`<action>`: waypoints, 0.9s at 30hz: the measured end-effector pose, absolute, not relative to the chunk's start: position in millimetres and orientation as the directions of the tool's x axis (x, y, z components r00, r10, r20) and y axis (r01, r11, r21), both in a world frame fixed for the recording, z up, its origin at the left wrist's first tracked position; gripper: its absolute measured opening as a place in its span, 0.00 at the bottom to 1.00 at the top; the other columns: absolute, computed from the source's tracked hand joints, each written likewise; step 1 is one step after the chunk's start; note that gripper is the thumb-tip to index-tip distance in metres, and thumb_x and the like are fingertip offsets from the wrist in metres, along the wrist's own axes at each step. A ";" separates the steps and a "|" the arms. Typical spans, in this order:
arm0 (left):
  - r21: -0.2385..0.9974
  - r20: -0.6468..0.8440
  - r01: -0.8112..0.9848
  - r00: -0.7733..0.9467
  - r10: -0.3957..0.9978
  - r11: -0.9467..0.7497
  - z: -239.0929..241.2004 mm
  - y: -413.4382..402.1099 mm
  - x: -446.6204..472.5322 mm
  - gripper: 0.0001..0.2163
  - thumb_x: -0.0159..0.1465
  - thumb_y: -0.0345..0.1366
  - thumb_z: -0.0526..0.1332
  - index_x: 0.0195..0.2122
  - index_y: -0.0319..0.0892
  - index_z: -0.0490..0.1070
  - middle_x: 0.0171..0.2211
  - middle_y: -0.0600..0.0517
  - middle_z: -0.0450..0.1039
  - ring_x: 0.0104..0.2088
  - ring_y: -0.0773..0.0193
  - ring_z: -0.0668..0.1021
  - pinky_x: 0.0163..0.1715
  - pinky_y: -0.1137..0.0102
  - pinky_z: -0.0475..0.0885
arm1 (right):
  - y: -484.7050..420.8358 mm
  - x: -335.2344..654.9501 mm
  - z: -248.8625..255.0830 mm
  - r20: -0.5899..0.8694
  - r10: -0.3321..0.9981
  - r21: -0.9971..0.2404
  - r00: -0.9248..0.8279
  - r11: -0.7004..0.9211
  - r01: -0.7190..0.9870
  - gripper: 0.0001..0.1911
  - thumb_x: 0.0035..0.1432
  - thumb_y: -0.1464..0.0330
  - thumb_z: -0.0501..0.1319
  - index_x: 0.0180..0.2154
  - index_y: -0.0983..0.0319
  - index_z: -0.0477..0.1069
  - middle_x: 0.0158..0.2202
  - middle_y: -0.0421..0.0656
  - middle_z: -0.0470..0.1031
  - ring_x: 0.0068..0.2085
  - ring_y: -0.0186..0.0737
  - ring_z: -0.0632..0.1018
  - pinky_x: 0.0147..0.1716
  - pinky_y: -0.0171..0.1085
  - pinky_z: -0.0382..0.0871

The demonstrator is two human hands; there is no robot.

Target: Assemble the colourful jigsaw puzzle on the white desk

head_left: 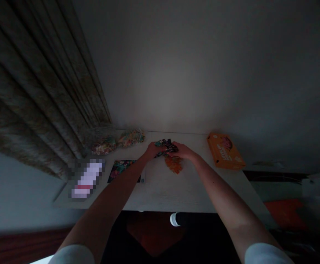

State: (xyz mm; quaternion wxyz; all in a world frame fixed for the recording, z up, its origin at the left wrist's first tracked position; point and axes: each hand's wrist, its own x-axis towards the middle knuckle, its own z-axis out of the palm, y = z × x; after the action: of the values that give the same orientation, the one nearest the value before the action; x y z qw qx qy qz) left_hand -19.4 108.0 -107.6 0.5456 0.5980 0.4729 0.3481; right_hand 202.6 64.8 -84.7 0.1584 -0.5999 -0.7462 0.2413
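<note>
Both hands meet over the middle of the white table (170, 190), on either side of a dark, colourful, partly joined jigsaw puzzle section (164, 143). My left hand (150, 149) grips its left edge with fingers closed. My right hand (182, 150) has its fingers closed on the right part, beside the black-and-white patterned area. Just below my right hand, an orange puzzle section (174, 165) with a jagged edge lies on the table; whether it joins the dark one is hard to tell. The fingertips are small and dim.
Two clear bags of loose pieces, one bag (104, 146) and another bag (131, 138), lie at the back left. A colourful printed sheet (120, 169) is under my left forearm. A blurred-out rectangular object (87, 179) lies far left. An orange box (225, 151) sits right.
</note>
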 end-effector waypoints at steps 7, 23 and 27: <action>0.965 -0.238 -0.038 0.282 0.930 0.259 -108.3 99.0 -12.1 0.24 0.45 0.49 0.80 0.37 0.38 0.82 0.36 0.42 0.84 0.38 0.52 0.84 0.40 0.61 0.80 | 68.4 214.5 -92.6 -0.163 0.964 -0.846 -0.211 -0.026 0.533 0.24 0.50 0.53 0.75 0.43 0.61 0.79 0.41 0.45 0.84 0.41 0.46 0.82 0.39 0.37 0.73; 0.798 0.026 0.600 0.069 0.997 -0.062 -124.0 109.7 -15.2 0.35 0.57 0.40 0.76 0.62 0.42 0.63 0.50 0.40 0.79 0.51 0.50 0.81 0.50 0.61 0.74 | 66.6 234.9 -101.0 -0.197 0.980 -0.785 0.003 -0.159 0.599 0.23 0.57 0.48 0.69 0.37 0.63 0.82 0.32 0.48 0.82 0.33 0.45 0.80 0.33 0.38 0.71; 0.707 0.094 0.690 0.125 0.988 -0.155 -119.7 110.2 -12.5 0.19 0.69 0.42 0.64 0.58 0.41 0.70 0.55 0.37 0.77 0.57 0.49 0.78 0.56 0.60 0.71 | 61.6 230.9 -111.0 0.005 0.993 -0.571 0.122 -0.097 0.815 0.27 0.60 0.48 0.67 0.48 0.64 0.81 0.47 0.58 0.80 0.50 0.56 0.80 0.50 0.46 0.72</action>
State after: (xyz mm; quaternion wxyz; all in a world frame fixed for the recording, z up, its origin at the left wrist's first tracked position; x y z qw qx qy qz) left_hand -12.5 110.2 -119.7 0.2597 0.7036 0.5960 0.2870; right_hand 230.9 61.6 -111.0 0.2258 -0.7142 -0.6328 0.1964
